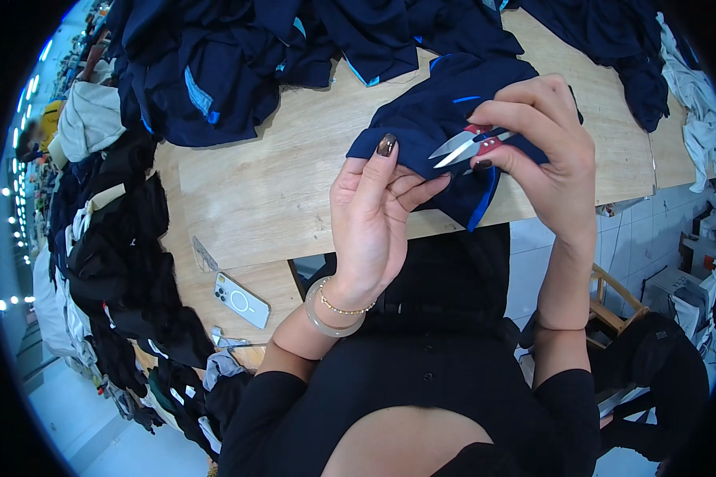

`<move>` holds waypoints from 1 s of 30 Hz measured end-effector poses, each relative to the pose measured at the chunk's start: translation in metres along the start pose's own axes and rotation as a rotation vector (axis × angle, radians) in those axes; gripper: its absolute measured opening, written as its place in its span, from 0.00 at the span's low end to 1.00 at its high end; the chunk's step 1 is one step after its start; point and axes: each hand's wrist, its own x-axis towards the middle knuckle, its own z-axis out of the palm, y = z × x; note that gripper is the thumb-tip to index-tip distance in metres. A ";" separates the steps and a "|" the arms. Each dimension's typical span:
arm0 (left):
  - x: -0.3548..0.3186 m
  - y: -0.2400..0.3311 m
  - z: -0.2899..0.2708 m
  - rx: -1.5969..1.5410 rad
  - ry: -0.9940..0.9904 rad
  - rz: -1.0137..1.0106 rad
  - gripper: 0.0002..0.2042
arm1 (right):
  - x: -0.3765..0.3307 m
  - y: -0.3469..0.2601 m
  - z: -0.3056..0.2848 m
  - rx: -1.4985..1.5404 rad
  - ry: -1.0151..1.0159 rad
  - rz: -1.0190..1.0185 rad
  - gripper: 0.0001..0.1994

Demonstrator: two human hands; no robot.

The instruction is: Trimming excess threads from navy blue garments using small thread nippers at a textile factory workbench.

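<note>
My left hand [378,211] pinches the edge of a navy garment [422,119] with bright blue trim, thumb on top of the cloth and fingers curled below. In my right hand [545,143] is a pair of thread snips [479,143] with red grips and silver blades. The blades are apart and point left, just above the cloth close to my left fingertips. Whether they touch the fabric I cannot tell. Part of the garment hangs over the table's near edge, and some of it is hidden behind my right hand.
Navy garments [207,56] are heaped along the table's [247,207] far side. Black clothes [127,254] pile up on the left. A phone [243,300] lies on the lower wooden surface at left. White cloth [684,95] hangs at far right, above a wooden stool [612,298].
</note>
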 end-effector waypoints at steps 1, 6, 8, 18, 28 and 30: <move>0.000 0.001 0.002 0.010 0.013 -0.003 0.09 | 0.000 0.000 0.001 0.000 0.000 0.000 0.13; 0.001 0.002 0.000 0.019 0.037 -0.011 0.10 | -0.006 0.013 0.002 0.102 0.089 0.095 0.12; 0.001 0.002 -0.003 0.011 0.024 -0.005 0.09 | -0.007 0.011 0.007 0.150 0.104 0.118 0.11; 0.021 -0.007 -0.066 -0.030 0.192 0.237 0.15 | -0.031 0.024 0.018 0.434 0.313 0.391 0.14; -0.012 0.033 -0.168 1.132 0.392 0.328 0.11 | -0.165 -0.003 0.042 0.056 -0.116 0.488 0.08; 0.006 0.039 -0.159 1.481 0.231 0.476 0.16 | -0.175 -0.017 0.058 0.015 -0.203 0.488 0.15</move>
